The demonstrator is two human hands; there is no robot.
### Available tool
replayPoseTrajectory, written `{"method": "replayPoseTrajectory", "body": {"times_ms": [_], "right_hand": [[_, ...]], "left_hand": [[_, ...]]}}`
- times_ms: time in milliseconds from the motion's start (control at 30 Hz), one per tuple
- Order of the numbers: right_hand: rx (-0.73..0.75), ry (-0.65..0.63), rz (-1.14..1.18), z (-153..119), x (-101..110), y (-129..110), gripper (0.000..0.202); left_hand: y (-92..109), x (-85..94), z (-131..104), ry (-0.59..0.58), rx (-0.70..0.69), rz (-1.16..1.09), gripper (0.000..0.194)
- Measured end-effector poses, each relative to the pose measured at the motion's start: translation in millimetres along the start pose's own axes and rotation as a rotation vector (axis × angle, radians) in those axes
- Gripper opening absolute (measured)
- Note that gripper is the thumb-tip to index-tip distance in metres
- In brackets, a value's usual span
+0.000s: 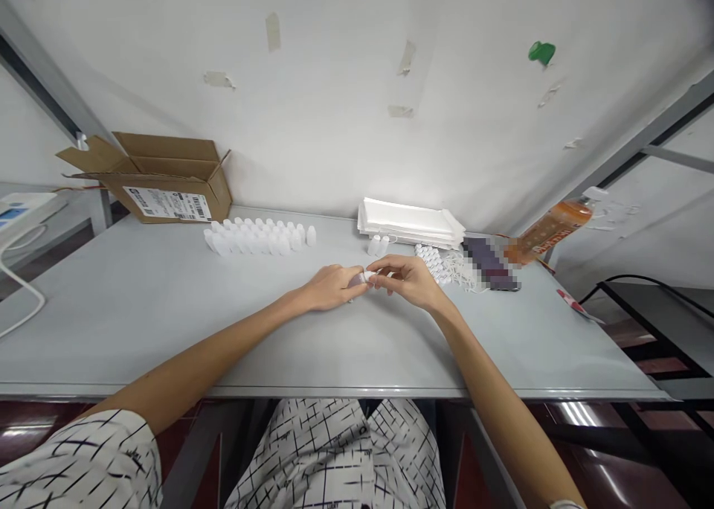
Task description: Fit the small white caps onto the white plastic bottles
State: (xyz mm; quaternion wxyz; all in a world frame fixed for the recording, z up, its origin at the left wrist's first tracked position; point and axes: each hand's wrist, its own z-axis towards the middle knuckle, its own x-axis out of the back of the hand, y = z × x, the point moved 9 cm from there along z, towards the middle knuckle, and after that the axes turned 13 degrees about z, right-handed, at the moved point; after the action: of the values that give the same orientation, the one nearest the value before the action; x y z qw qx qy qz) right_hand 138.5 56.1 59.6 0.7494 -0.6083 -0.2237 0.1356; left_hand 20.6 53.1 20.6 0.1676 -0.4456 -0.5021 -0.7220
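My left hand is closed around a small white bottle, held sideways just above the table. My right hand pinches the white top end of the same bottle; its fingertips partly hide whether a cap or string is there. Just behind the hands stand two similar white bottles, and a thin white string is beside them. To the right of my right hand lie rows of small white pieces, possibly caps, and a loose heap of white strings.
Rows of white bottles stand at the back left, before an open cardboard box. A stack of white sheets or bags lies by the wall. At the right are a phone, partly pixelated, and an orange drink bottle.
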Motion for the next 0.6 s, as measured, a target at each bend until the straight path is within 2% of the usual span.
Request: {"method": "replayPoseTrajectory", "body": {"times_ms": [133, 267, 400, 500, 600], "right_hand": [[-0.002, 0.007, -0.028, 0, -2, 4, 0.030], [0.042, 0.017, -0.111, 1, -5, 7, 0.033], [0.126, 0.042, -0.309, 2, -9, 2, 0.041], [0.197, 0.009, -0.464, 7, -16, -6, 0.050], [0.263, -0.037, -0.541, 17, -22, -15, 0.044]], "left_hand": [[-3, -2.4, 0, 0.004, 0.007, 0.140, 0.025], [-5, -3.3, 1, -0.008, 0.003, 0.135, 0.029], [-3, -4.0, 0, -0.022, -0.012, 0.112, 0.031], [-4, -1.1, 0, 0.017, -0.018, 0.108, 0.035], [-9, 5.1, 0, 0.075, -0.005, 0.164, 0.036]]}}
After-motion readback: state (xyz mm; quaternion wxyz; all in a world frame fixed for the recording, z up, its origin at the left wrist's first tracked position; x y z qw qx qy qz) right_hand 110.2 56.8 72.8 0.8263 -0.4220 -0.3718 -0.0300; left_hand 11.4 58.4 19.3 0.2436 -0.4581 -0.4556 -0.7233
